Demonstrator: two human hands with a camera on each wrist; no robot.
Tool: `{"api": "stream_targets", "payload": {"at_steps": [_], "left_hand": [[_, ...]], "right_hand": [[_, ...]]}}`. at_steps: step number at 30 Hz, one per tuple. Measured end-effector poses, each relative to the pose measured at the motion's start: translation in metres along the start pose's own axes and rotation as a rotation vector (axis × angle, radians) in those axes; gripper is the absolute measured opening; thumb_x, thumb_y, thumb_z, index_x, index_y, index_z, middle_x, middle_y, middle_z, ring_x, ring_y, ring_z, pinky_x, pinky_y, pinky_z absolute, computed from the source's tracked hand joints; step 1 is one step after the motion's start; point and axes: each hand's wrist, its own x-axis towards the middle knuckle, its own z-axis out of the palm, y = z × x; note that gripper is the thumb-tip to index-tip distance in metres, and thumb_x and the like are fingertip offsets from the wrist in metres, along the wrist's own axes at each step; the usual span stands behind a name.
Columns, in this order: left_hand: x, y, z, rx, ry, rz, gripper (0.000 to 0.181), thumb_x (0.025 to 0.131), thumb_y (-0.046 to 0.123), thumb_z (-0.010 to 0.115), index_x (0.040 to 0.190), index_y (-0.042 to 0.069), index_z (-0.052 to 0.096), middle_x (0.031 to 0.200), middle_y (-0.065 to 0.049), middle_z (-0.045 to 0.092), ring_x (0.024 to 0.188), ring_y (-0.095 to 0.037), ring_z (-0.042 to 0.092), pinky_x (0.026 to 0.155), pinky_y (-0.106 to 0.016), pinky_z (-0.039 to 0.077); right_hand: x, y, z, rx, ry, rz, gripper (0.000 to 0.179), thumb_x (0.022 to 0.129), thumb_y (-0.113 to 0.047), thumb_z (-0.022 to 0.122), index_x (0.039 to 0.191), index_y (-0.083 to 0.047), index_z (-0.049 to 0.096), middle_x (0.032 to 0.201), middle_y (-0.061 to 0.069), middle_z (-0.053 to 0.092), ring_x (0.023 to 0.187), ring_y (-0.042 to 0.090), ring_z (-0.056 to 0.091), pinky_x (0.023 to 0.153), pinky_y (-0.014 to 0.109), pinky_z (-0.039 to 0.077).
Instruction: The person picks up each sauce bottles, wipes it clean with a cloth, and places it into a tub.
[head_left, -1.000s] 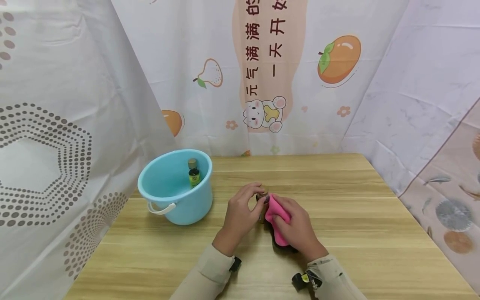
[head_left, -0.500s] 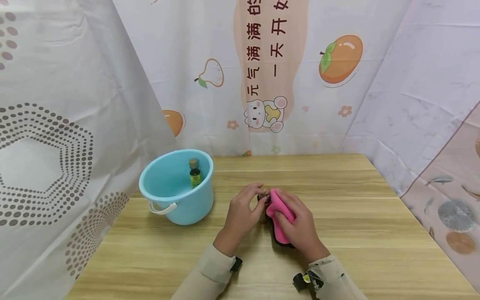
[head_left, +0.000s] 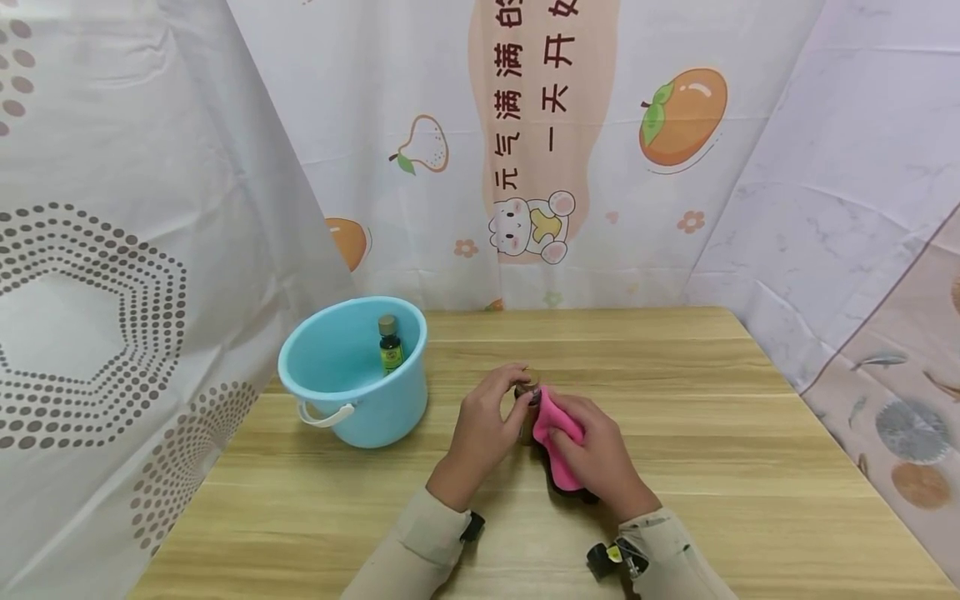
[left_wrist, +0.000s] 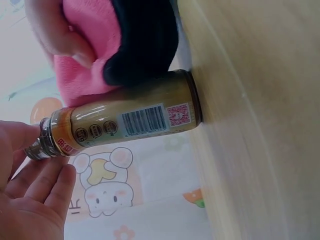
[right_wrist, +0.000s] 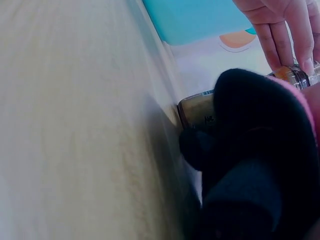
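A small bottle with a gold label stands upright on the wooden table, its barcode facing the left wrist camera. My left hand pinches the bottle's neck between thumb and fingers. A cloth, pink on one side and black on the other, lies against the bottle's right side. My right hand grips this cloth, thumb on the pink face. In the right wrist view the black side of the cloth hides much of the bottle.
To the left stands a light blue bucket with a white handle. Inside it is a dark bottle with a yellow-green label and a gold cap. A printed curtain hangs behind the wooden table.
My right hand has moved the cloth a little up the bottle's side and then back down. My left hand has stayed at the bottle's neck.
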Motion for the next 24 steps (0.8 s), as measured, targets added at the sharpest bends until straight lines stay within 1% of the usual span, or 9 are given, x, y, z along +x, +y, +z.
{"api": "stream_targets", "payload": {"at_steps": [3, 5, 8, 12, 17, 19, 22, 24], "left_hand": [[0.0006, -0.0014, 0.0007, 0.001, 0.018, 0.028, 0.027, 0.099, 0.013, 0.071, 0.126, 0.008, 0.067, 0.130, -0.005, 0.069, 0.119, -0.016, 0.069, 0.100, -0.033, 0.058], [0.0010, -0.0022, 0.0010, 0.000, 0.026, 0.041, 0.027, 0.099, 0.012, 0.071, 0.126, 0.008, 0.069, 0.129, -0.006, 0.070, 0.121, -0.017, 0.068, 0.102, -0.034, 0.057], [0.0008, -0.0031, 0.0011, -0.003, 0.032, 0.047, 0.024, 0.099, 0.012, 0.070, 0.123, 0.008, 0.071, 0.132, -0.007, 0.069, 0.126, -0.018, 0.066, 0.104, -0.036, 0.056], [-0.0003, -0.0040, 0.0013, -0.016, 0.039, 0.043, 0.024, 0.099, 0.013, 0.071, 0.122, 0.009, 0.072, 0.133, -0.006, 0.069, 0.126, -0.018, 0.066, 0.104, -0.036, 0.056], [-0.0015, -0.0051, 0.0028, -0.025, 0.041, 0.038, 0.026, 0.097, 0.017, 0.075, 0.121, 0.009, 0.072, 0.132, -0.003, 0.069, 0.125, -0.018, 0.065, 0.104, -0.036, 0.056], [-0.0018, -0.0048, 0.0030, -0.020, 0.033, 0.024, 0.026, 0.097, 0.018, 0.075, 0.121, 0.010, 0.073, 0.132, -0.002, 0.069, 0.125, -0.018, 0.065, 0.105, -0.035, 0.055], [-0.0014, -0.0036, 0.0025, -0.013, 0.025, 0.005, 0.025, 0.097, 0.020, 0.074, 0.121, 0.011, 0.073, 0.131, 0.000, 0.070, 0.124, -0.017, 0.064, 0.105, -0.034, 0.055], [-0.0007, -0.0035, 0.0024, -0.015, 0.022, 0.002, 0.025, 0.098, 0.020, 0.074, 0.121, 0.011, 0.073, 0.131, 0.001, 0.070, 0.125, -0.016, 0.064, 0.107, -0.035, 0.053]], "right_hand": [[0.0005, -0.0007, -0.0003, -0.026, -0.041, 0.049, 0.050, 0.091, -0.012, 0.079, 0.138, -0.024, 0.068, 0.131, -0.004, 0.069, 0.115, 0.015, 0.066, 0.093, 0.042, 0.059], [0.0005, -0.0012, -0.0006, -0.042, -0.059, 0.069, 0.050, 0.091, -0.013, 0.079, 0.138, -0.024, 0.068, 0.130, -0.002, 0.069, 0.115, 0.017, 0.067, 0.093, 0.044, 0.058], [0.0006, -0.0013, -0.0008, -0.061, -0.077, 0.080, 0.050, 0.091, -0.014, 0.078, 0.139, -0.022, 0.067, 0.130, 0.000, 0.069, 0.115, 0.019, 0.067, 0.094, 0.046, 0.058], [0.0006, -0.0005, -0.0001, -0.075, -0.087, 0.079, 0.050, 0.092, -0.015, 0.078, 0.140, -0.022, 0.067, 0.131, 0.000, 0.069, 0.117, 0.018, 0.067, 0.095, 0.046, 0.058], [-0.0006, -0.0005, 0.0003, -0.075, -0.057, 0.047, 0.051, 0.092, -0.014, 0.077, 0.140, -0.026, 0.066, 0.132, -0.004, 0.068, 0.116, 0.016, 0.067, 0.093, 0.044, 0.059], [-0.0012, -0.0008, 0.0001, -0.064, -0.035, 0.024, 0.053, 0.091, -0.012, 0.077, 0.140, -0.027, 0.066, 0.132, -0.005, 0.068, 0.116, 0.015, 0.067, 0.091, 0.043, 0.059], [-0.0006, -0.0003, 0.0000, -0.043, 0.005, -0.025, 0.054, 0.091, -0.010, 0.077, 0.141, -0.027, 0.065, 0.133, -0.007, 0.068, 0.116, 0.013, 0.066, 0.090, 0.040, 0.060], [0.0002, -0.0001, -0.0005, -0.031, 0.034, -0.066, 0.055, 0.091, -0.008, 0.077, 0.142, -0.025, 0.065, 0.133, -0.006, 0.068, 0.115, 0.012, 0.066, 0.090, 0.036, 0.060]]}}
